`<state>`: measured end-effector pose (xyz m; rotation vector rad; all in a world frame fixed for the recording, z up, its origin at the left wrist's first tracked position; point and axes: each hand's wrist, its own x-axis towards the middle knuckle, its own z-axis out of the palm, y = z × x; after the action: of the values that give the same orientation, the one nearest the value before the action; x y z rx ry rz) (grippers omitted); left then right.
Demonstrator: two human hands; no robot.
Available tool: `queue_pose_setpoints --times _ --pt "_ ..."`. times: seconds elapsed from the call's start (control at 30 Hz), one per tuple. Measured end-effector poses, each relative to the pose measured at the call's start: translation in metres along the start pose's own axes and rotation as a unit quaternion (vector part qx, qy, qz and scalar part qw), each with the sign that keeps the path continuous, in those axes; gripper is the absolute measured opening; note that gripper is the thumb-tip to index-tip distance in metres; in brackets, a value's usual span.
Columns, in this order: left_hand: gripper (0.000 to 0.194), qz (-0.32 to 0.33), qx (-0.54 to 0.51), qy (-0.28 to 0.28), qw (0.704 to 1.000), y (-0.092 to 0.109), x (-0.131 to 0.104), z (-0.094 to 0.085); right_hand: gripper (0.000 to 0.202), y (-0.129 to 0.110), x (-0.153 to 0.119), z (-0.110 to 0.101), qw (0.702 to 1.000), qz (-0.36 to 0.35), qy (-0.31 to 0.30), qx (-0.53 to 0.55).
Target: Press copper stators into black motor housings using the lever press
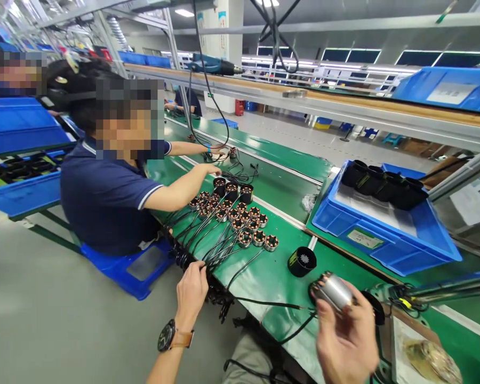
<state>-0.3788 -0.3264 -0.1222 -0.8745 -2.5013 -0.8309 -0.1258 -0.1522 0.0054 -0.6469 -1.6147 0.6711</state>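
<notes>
My right hand [348,336] grips a silver motor stator [336,292] with copper windings, held tilted above the bench's near right part. A black cable [298,329] runs from beneath it to the bench edge. My left hand [192,290] is closed, fingertips at a bundle of black cables [214,256] by the bench edge; exactly which strand it pinches is hidden. Several stators [271,242] with copper coils lie in rows beyond, cables trailing toward me. A black cylindrical housing [302,261] stands upright between them and my right hand.
A co-worker [112,197] sits at the left, arms reaching over the green bench [260,277]. On the right is a blue bin [384,240] with black housings inside. A metal press-like fixture [444,288] and a pale board [400,346] stand near right. An electric screwdriver [216,65] hangs overhead.
</notes>
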Motion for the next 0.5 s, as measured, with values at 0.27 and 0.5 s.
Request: queue_pose_setpoints --times 0.27,0.5 --pt "0.020 0.034 -0.099 0.036 0.994 0.017 -0.016 -0.004 0.027 -0.052 0.012 -0.015 0.992 0.000 0.003 0.127" --pt "0.022 0.189 -0.264 -0.136 0.936 0.102 -0.105 0.002 0.050 0.020 0.074 0.013 0.990 0.137 -0.020 0.026"
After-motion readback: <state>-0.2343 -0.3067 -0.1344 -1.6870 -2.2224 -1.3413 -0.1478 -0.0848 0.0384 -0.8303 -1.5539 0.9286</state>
